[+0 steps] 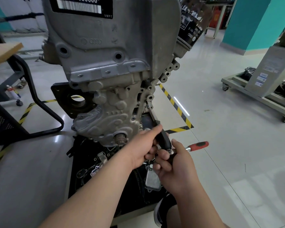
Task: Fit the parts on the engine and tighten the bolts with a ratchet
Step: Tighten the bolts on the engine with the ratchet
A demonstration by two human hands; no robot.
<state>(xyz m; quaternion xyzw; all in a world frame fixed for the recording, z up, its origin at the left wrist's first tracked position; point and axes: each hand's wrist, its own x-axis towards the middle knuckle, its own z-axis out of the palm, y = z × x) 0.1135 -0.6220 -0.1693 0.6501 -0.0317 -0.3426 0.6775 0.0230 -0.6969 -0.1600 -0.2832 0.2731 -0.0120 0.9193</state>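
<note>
Left hand (143,145) grips the black handle of the chrome driver bar (152,113), tip against the right edge of the grey cast-metal engine (109,66). Right hand (176,167) is curled round the head of the red-and-black-handled ratchet (198,144), just beside the bar's butt end.

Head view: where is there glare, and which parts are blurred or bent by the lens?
In the head view, the glossy floor mirrors lights, brightest as a white streak beside the striped tape; the engine is evenly lit, its barcode label slightly smeared; the wide lens leans the teal pillar; the left hand on the black handle and the right hand on the ratchet look sharp.
</note>
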